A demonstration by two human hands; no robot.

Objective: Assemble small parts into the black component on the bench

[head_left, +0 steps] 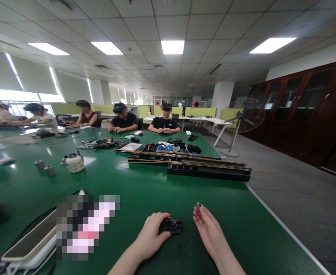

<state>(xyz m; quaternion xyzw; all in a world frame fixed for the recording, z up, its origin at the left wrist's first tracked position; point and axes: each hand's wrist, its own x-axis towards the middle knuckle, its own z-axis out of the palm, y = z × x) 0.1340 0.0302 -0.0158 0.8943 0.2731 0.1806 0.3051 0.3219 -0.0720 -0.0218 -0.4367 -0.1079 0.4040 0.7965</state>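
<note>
The left hand (150, 235) and right hand (209, 230) are bare, with slender fingers (159, 219).

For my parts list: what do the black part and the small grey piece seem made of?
The black part under the left hand: probably plastic, dark, faint glints. The small grey piece pinched by the right hand: perhaps metal; too small to tell.

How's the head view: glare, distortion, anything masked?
Head view: ceiling panels blown out; glare on the table far left; wide-angle bends the edges; a pixelated block masks something beside the left hand. That hand, its black part, the right hand and its small piece are sharp.
</note>
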